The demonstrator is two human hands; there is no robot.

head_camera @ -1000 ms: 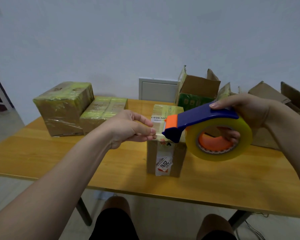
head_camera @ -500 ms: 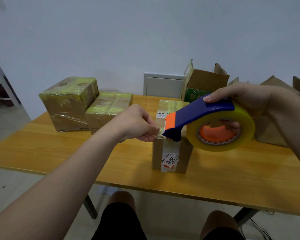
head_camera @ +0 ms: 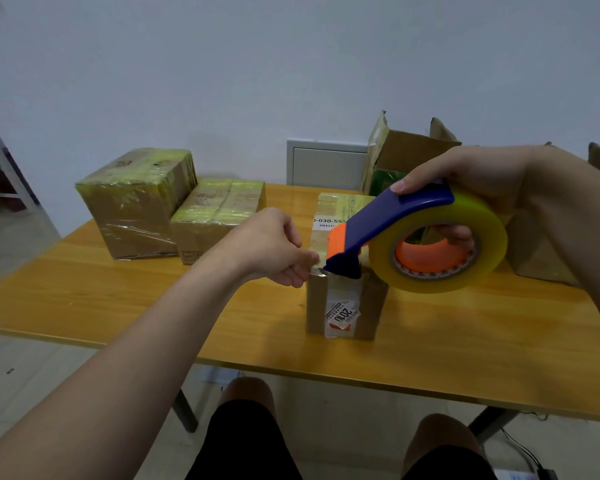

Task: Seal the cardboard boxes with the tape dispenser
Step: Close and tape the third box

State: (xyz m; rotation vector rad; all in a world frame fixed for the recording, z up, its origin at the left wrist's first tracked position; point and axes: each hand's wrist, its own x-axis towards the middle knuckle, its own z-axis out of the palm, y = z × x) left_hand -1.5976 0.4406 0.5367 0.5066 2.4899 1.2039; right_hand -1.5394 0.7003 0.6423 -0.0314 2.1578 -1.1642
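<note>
The small cardboard box (head_camera: pixel 343 306) stands about midway along the desk (head_camera: pixel 153 306), between its near and far edges, with the tape dispenser (head_camera: pixel 395 220) held over the box's near top edge. The right hand (head_camera: pixel 471 171) grips the dispenser, thumb on the blue handle and fingers hooked through the orange core of the tape roll (head_camera: pixel 489 233). The left hand (head_camera: pixel 267 247) pinches the free tape end (head_camera: pixel 317 261) just beside the dispenser's nose. Whether the nose touches the cardboard I cannot tell. The dispenser looks light and rigid, best held as it is, clear of the cutting edge. The tape is probably thin and clingy, so it should be kept taut. The box seems light enough to slide and may need pressing down. Two wrapped boxes (head_camera: pixel 136 202) sit by the far left corner.
</note>
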